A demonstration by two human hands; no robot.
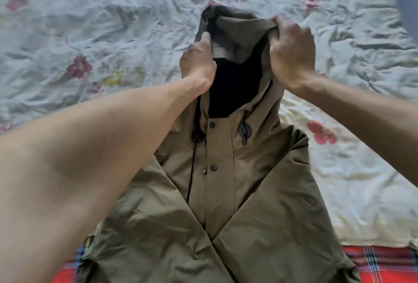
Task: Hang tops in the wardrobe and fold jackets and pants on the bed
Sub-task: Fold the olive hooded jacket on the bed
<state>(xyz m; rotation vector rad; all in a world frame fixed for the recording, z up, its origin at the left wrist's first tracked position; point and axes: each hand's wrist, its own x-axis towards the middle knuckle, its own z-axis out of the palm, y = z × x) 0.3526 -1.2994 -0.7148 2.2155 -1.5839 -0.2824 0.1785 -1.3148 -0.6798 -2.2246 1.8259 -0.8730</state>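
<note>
An olive jacket (228, 183) is laid front up on a bed, over a crumpled floral sheet (90, 33). Its hood (239, 29) is at the far end and is raised off the sheet by both hands. The hood's left rim is pinched by the left hand (198, 61), thumb on the outer fabric and fingers curled inside. The top right rim is gripped by the right hand (291, 54), with fabric bunched under the curled fingers. The dark lining is seen through the hood's opening. Both sleeves (282, 214) are folded in across the jacket's front and meet low on it. The front is closed with dark snaps (213, 166). A cord toggle (244, 132) is seen at the collar. A red plaid blanket (380, 262) is seen at the jacket's near end, beyond the sheet's edge.
</note>
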